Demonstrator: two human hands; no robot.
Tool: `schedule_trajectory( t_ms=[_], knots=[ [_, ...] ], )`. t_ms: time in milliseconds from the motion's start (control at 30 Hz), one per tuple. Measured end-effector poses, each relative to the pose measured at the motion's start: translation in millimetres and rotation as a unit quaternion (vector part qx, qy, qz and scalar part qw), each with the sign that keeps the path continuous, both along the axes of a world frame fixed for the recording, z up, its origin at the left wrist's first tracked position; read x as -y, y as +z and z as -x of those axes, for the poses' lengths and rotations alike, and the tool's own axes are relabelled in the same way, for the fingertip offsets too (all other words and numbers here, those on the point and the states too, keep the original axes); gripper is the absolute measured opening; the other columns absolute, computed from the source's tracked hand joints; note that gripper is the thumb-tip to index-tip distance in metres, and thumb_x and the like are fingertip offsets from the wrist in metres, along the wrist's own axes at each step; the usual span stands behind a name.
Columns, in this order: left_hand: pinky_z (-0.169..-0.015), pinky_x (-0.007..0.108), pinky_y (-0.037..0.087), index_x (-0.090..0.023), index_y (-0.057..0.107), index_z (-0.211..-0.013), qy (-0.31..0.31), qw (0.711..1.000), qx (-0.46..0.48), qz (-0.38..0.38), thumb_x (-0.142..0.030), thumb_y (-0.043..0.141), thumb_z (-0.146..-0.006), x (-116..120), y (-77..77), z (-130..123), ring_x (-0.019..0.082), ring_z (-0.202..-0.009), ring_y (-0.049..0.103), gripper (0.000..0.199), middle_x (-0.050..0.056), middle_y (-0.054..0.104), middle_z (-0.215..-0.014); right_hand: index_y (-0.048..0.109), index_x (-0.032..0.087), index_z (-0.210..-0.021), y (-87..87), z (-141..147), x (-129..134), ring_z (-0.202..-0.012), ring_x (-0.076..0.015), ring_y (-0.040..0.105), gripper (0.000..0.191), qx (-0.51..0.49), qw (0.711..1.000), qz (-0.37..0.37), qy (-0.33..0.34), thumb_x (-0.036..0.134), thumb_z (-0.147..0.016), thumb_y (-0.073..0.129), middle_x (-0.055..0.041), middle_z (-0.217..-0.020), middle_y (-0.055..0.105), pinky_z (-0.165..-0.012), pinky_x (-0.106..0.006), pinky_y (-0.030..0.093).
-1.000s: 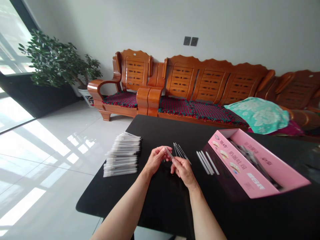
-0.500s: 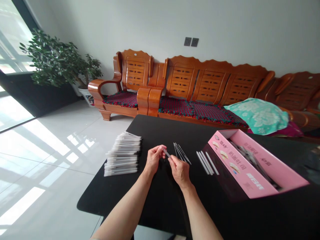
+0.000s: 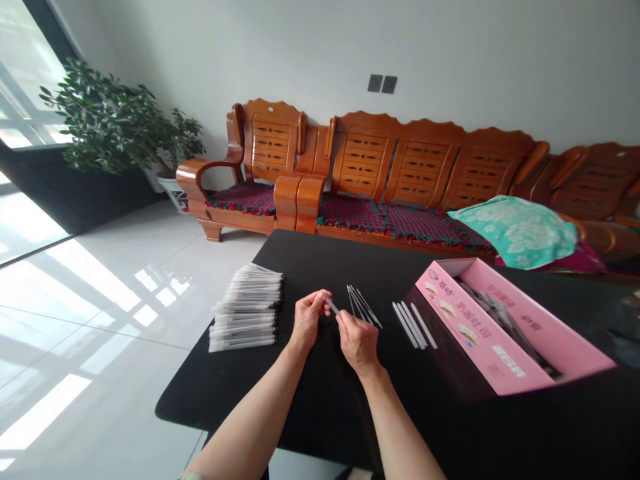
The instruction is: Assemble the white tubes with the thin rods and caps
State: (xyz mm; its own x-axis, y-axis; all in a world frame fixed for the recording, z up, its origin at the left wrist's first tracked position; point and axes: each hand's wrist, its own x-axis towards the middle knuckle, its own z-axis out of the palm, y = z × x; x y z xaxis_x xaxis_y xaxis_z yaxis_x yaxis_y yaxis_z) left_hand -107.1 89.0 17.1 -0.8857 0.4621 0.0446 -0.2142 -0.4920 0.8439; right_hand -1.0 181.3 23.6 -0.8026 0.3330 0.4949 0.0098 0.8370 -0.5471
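Note:
My left hand (image 3: 307,320) and my right hand (image 3: 357,343) are raised over the middle of the black table (image 3: 320,267). Between their fingertips they hold a slim translucent plastic tube (image 3: 333,307). Just beyond my right hand lies a small fan of thin dark rods with pale tips (image 3: 361,307). Several white tubes (image 3: 413,325) lie further right. To the left of my left hand is a neat stack of slim clear tubes with black ends (image 3: 245,310).
A pink cardboard box (image 3: 480,340) with its lid open stands on the table's right side, holding dark items. The table edge curves around at the left, above a tiled floor. Behind it stands a wooden sofa (image 3: 425,160) with a green cloth (image 3: 515,230).
Both hands have shifted slightly left, with the right hand's fingers now nearer the tube's lower end. The tube stays between them, and the items on the table have not moved.

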Motion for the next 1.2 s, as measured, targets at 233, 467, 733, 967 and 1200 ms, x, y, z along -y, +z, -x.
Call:
schedule_trajectory(
  t_ms=[233,467,733,967,1200],
  knots=[
    [-0.054,0.018,0.039,-0.009,0.071,-0.089,-0.077,0.996,-0.027,-0.021,-0.041,0.068,-0.082,6,5.2,4,0.006,-0.055,0.048,0.032,0.002,0.060,-0.067,0.067,0.014,-0.096,5.4,-3,-6,-0.047,-0.0096,0.041,0.042,0.037,0.943,0.313,0.104,0.047,-0.095,0.042,0.0024,-0.051,0.050,-0.049,-0.021,0.031],
    [-0.053,0.018,0.041,-0.009,0.072,-0.087,-0.068,0.997,-0.027,-0.022,-0.040,0.070,-0.080,5,5.7,5,0.006,-0.055,0.050,0.032,0.004,0.062,-0.070,0.068,0.014,-0.092,4.3,-8,-13,-0.042,-0.0073,0.031,0.043,0.070,0.919,0.366,0.131,0.050,-0.092,0.044,0.0056,-0.047,0.041,-0.043,-0.020,0.023],
    [-0.051,0.018,0.044,-0.011,0.072,-0.092,0.088,0.994,-0.064,0.032,-0.046,0.066,-0.080,10,2.9,18,0.007,-0.055,0.052,0.038,0.003,0.062,-0.071,0.070,0.020,-0.108,-9.2,-5,-18,-0.079,-0.0183,0.067,0.039,-0.015,0.996,-0.019,-0.081,0.036,-0.097,0.036,-0.0086,-0.092,0.073,-0.070,-0.024,0.045],
    [-0.042,0.019,0.042,-0.014,0.069,-0.096,0.176,0.938,-0.161,0.253,-0.042,0.063,-0.082,12,1.6,9,0.010,-0.047,0.053,0.032,0.000,0.061,-0.060,0.065,0.015,-0.117,-12.0,-15,-54,-0.071,-0.0204,0.065,0.037,0.030,0.960,-0.012,-0.279,0.028,-0.089,0.045,-0.0088,-0.086,0.073,-0.065,-0.027,0.041],
    [-0.058,0.024,0.047,-0.019,0.072,-0.084,0.206,0.877,-0.222,0.374,-0.033,0.064,-0.080,20,-13.6,23,0.014,-0.059,0.060,0.016,0.003,0.066,-0.070,0.074,0.017,-0.092,-24.6,-31,-92,-0.072,-0.0231,0.060,0.025,0.059,0.917,-0.062,-0.390,0.019,-0.077,0.055,-0.0110,-0.080,0.070,-0.062,-0.031,0.036]
  ],
)
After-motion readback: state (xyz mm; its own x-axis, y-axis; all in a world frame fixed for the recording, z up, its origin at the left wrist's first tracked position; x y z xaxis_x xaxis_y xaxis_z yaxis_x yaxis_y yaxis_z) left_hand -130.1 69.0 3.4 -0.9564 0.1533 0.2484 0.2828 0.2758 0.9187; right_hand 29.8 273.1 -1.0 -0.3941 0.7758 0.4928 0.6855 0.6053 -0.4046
